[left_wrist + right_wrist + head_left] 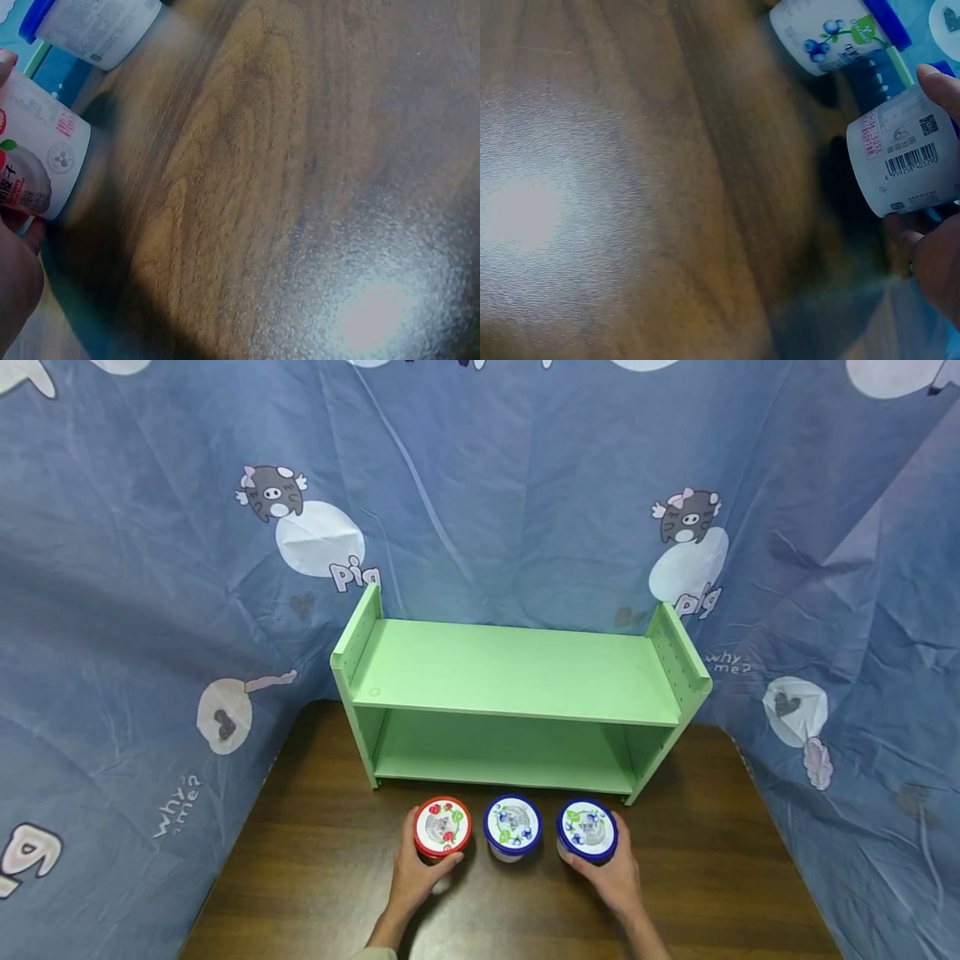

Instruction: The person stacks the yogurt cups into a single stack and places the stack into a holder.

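Observation:
My left hand [411,878] grips a tub with a red lid [442,827], its thumb and fingers on opposite sides. Printed berries and leaves decorate that lid, and pink lettering shows on the white wall [64,142] in the left wrist view. On the right, my right hand [618,878] holds a blue-lidded tub [588,829] the same way; its barcode side [904,154] faces the right wrist camera. Between them a second blue-lidded tub [513,823] stands upright on the table, touched by neither hand. Whether the two held tubs touch the table I cannot tell.
Just behind the tubs stands a light green two-tier shelf [517,668] with raised side panels. The brown wooden table [315,868] reflects a bright light patch. A blue cloth [510,485] with printed pigs hangs behind and along both sides.

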Tool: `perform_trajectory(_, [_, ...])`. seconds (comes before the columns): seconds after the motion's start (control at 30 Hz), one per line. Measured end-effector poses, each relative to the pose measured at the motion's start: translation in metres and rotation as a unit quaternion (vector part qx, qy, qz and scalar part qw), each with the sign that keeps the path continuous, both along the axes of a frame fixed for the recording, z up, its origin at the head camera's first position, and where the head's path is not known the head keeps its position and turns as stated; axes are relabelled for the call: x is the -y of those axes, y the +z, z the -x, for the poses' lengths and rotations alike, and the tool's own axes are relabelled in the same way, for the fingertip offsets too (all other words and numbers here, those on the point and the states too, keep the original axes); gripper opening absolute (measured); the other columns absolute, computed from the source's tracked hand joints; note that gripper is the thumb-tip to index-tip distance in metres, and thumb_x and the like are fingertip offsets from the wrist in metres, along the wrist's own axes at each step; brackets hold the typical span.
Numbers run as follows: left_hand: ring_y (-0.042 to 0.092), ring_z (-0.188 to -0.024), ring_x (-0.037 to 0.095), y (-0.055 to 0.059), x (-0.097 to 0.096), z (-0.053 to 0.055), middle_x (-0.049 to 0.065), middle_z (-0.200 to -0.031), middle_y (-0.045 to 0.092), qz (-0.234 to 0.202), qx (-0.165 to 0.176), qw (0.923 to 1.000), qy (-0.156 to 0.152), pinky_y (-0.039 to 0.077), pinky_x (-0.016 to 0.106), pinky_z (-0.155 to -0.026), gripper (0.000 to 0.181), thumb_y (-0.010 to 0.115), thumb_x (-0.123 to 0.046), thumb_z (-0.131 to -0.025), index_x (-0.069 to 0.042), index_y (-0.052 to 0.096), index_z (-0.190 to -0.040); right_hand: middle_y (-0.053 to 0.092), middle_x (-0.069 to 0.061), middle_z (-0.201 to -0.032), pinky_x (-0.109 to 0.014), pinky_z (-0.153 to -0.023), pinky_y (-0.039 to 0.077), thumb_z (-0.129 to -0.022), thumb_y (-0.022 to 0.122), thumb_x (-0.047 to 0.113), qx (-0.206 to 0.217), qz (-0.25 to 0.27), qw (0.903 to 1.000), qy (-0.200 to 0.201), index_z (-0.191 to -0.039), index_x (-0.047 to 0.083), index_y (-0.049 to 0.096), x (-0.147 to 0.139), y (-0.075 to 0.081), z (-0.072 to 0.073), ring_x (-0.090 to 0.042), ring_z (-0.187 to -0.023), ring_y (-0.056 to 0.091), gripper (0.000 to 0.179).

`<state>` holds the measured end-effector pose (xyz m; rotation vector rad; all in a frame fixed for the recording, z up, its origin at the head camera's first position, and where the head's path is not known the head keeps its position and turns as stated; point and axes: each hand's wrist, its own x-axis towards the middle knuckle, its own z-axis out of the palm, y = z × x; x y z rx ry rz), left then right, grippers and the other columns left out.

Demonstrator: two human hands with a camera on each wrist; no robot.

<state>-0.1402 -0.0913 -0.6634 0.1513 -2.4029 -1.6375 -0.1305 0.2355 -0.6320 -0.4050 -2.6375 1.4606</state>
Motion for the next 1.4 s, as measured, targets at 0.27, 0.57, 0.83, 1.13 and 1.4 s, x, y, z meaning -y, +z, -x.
perform_trajectory(0.27, [0.058,-0.126,0.031,-0.001,0.001,0.0,0.02,-0.141,0.058,0.003,-0.003,1.0,0.0,0.046,0.053,-0.105,0.111,0.095,-0.029,-0.062,-0.006,0.035,-0.152,0.048,-0.029,-0.147,-0.066,-0.108,0.039,-0.068,0.091,0.032,-0.013,-0.002,0.9999,0.001,-0.155,0.012,0.026,0.002,0.017,0.002,-0.049,-0.133,0.049,0.111])
perform_trajectory(0.57, [0.058,-0.126,0.03,-0.002,0.001,0.0,0.019,-0.141,0.058,0.004,-0.009,0.9999,-0.001,0.046,0.053,-0.105,0.11,0.095,-0.028,-0.062,-0.006,0.036,-0.151,0.051,-0.026,-0.145,-0.064,-0.108,0.039,-0.067,0.092,0.031,-0.028,0.012,0.9995,0.006,-0.156,0.015,0.026,0.006,0.037,0.006,-0.045,-0.132,0.05,0.111])
perform_trajectory(0.83, [0.058,-0.126,0.031,-0.001,0.0,-0.001,0.02,-0.141,0.058,0.002,-0.009,1.0,0.002,0.046,0.052,-0.105,0.11,0.095,-0.028,-0.062,-0.006,0.035,-0.151,0.049,-0.023,-0.148,-0.063,-0.11,0.037,-0.067,0.092,0.03,-0.04,0.026,0.9987,0.018,-0.156,0.016,0.027,0.011,0.058,0.009,-0.043,-0.135,0.048,0.111])
perform_trajectory(1.13, [0.056,-0.128,0.034,-0.002,0.0,0.0,0.022,-0.142,0.057,0.003,-0.005,1.0,0.002,0.045,0.055,-0.106,0.11,0.095,-0.027,-0.062,-0.006,0.034,-0.152,0.05,-0.021,-0.146,-0.061,-0.111,0.037,-0.067,0.093,0.029,-0.047,0.037,0.9976,0.035,-0.155,0.016,0.027,0.017,0.069,0.014,-0.04,-0.134,0.049,0.111])
perform_trajectory(1.4, [0.056,-0.128,0.032,-0.003,0.0,0.0,0.021,-0.142,0.057,-0.001,-0.003,1.0,-0.001,0.045,0.054,-0.106,0.11,0.094,-0.027,-0.063,-0.007,0.033,-0.152,0.051,-0.022,-0.146,-0.061,-0.11,0.039,-0.067,0.093,0.028,-0.051,0.037,0.9967,0.052,-0.155,0.013,0.029,0.03,0.078,0.015,-0.04,-0.132,0.051,0.11])
